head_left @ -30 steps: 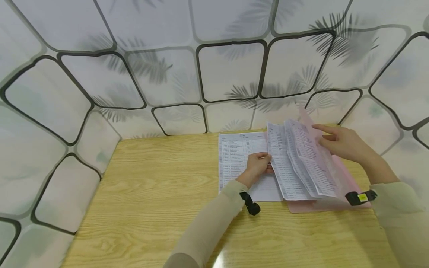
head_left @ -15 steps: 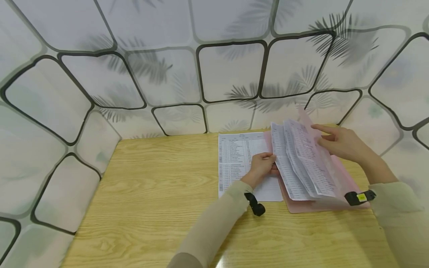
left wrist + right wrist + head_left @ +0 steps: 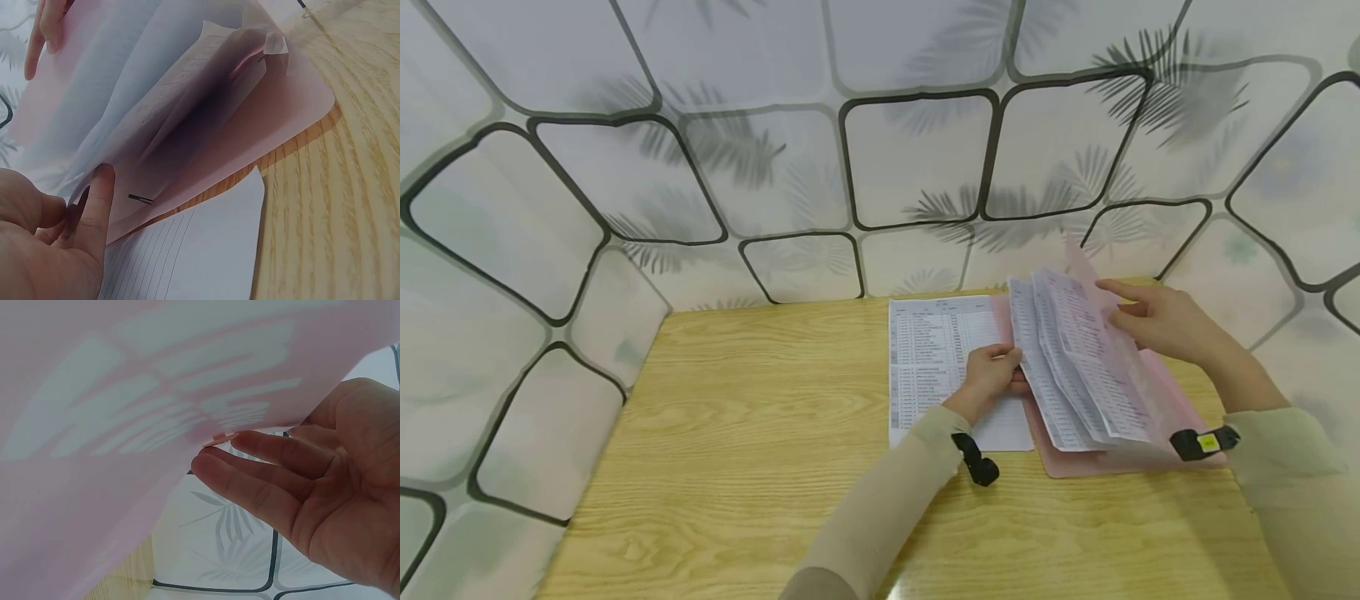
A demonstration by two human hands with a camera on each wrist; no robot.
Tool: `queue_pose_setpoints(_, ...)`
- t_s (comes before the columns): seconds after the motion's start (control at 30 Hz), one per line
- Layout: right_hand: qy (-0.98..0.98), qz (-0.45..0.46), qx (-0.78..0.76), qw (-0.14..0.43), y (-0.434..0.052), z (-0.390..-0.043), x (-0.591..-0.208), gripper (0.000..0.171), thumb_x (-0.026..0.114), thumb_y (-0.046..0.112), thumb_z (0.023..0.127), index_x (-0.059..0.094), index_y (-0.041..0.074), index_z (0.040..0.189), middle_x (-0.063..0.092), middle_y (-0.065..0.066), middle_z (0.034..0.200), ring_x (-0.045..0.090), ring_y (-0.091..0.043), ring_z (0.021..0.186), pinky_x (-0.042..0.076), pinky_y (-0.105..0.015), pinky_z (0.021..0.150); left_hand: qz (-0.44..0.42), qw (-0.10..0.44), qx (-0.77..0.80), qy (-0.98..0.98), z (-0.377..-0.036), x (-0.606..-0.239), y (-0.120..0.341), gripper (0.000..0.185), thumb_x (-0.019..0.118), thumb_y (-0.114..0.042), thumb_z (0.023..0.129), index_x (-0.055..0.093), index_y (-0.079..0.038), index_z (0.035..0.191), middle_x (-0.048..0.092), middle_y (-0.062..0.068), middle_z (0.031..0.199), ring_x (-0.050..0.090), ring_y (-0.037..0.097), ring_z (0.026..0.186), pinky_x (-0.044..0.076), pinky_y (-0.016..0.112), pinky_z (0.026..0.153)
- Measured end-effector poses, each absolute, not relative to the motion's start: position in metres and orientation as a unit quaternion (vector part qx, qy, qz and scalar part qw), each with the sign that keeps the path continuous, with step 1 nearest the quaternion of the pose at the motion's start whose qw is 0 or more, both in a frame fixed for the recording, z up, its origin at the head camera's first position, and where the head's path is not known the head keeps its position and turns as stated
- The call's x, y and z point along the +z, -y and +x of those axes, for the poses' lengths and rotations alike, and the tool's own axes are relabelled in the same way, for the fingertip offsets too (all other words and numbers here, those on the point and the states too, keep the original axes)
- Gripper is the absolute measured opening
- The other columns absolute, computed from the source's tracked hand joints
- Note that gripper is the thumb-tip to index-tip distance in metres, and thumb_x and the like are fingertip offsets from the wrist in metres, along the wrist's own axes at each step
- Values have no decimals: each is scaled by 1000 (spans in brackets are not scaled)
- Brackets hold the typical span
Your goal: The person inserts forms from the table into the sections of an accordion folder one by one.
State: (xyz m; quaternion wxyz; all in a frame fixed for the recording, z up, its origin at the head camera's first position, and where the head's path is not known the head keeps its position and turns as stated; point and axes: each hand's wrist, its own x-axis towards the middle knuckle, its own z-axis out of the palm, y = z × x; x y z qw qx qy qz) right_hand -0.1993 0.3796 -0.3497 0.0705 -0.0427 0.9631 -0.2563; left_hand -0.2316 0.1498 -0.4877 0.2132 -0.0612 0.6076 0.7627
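Note:
In the head view, my left hand [image 3: 991, 379] pinches the left edge of the raised printed sheets [image 3: 1078, 367]. In the left wrist view its thumb and fingers [image 3: 97, 206] meet at the paper edge. My right hand [image 3: 1168, 321] holds the edge of the pink folder's [image 3: 1075, 463] upright translucent cover, the other papers leaning against it. In the right wrist view the cover [image 3: 75, 512] spreads above the fingertips, and part of the thumb side is hidden behind it. A printed sheet [image 3: 921, 367] lies flat on the table under my left hand.
The wooden table [image 3: 760, 433] extends left and toward the front. A patterned wall covering [image 3: 917, 167] with dark outlines and leaf shapes stands behind the papers and at both sides. Small black cameras are strapped to both wrists.
My left hand has moved slightly to the right, carrying the sheets' left edge with it. More of the flat sheet and pink folder shows. The right hand stays almost still.

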Motion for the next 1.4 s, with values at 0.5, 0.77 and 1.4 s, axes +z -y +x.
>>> queue_pose_setpoints(0.5,-959,-47,-273,57,-382,-199,-354,60,56,27,109,39,8,162,55,-41,140,77,-40,100,60,-26,63,-57,220,779,-585,-230,-489,-159,21,62,-5,104,70,3,123,77,31,101,79,32,77,66,48,79)
queue_pose_setpoints(0.77,-957,-51,-280,49,-382,-197,-355,59,56,27,108,40,8,162,58,-41,136,78,-37,96,60,-26,63,-57,217,782,-582,-229,-489,-164,15,65,-3,103,73,2,114,76,29,91,73,21,63,67,45,74)
queue_pose_setpoints(1.4,-956,-48,-285,41,-377,-196,-352,57,57,22,107,42,5,160,61,-38,133,78,-32,95,57,-21,63,-80,204,718,-661,-223,-480,-173,20,67,-5,100,77,1,117,76,30,85,74,53,89,66,48,64)
